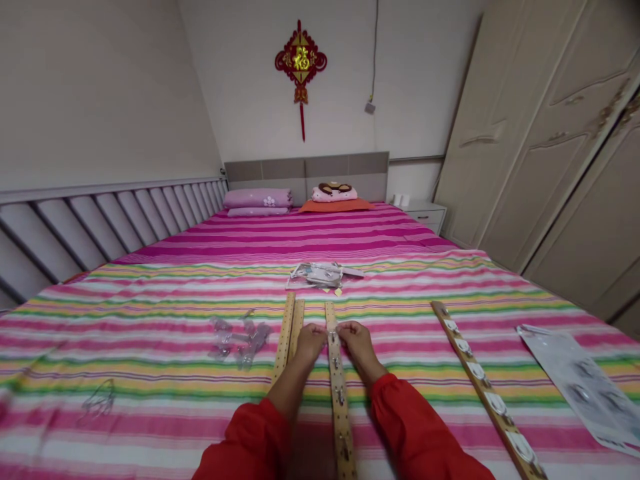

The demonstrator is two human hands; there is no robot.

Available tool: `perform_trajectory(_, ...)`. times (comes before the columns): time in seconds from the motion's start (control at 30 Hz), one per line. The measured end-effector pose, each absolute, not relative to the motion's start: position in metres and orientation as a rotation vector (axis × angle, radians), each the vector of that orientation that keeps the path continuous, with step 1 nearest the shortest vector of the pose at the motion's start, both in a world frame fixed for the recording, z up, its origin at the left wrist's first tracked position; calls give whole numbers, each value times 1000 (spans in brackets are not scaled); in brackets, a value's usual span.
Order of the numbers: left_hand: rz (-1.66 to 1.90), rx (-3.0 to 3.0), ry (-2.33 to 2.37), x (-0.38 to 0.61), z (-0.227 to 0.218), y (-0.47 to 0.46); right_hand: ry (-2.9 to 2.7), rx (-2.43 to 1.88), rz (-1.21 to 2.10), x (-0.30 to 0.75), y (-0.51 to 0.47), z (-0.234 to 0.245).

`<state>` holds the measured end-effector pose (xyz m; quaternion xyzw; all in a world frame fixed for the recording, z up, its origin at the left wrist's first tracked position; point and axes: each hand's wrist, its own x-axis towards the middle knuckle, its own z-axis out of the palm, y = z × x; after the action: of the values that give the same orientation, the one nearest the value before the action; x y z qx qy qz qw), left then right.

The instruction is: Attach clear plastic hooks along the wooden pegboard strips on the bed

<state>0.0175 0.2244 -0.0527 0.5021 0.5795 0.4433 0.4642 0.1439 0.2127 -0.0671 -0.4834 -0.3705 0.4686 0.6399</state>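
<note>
My left hand (311,341) and my right hand (357,343) meet from either side over the upper part of a narrow wooden strip with holes (337,400). Both have fingers pinched together beside a small shiny metal piece (333,335) on the strip; what exactly is between the fingertips is too small to make out. Several similar metal pieces sit in a row lower down this strip. Left of it, next to my left hand, lie two more perforated strips (284,337), partly covered by my forearm. Small clear plastic bags (240,340) are scattered farther left.
At the right lies another wooden strip (467,363) bearing white tags and metal pieces, with a clear plastic package (583,383) beyond it. A pile of plastic packets (320,275) is ahead. Everything rests on a striped bedsheet (165,333); a slatted rail (115,220) borders the left.
</note>
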Motion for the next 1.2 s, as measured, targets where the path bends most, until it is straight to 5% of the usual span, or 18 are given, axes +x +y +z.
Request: perform_trajectory(1.2, 1014, 1286, 1372, 26, -54, 214, -1342, -1217, 887, 156, 211, -88)
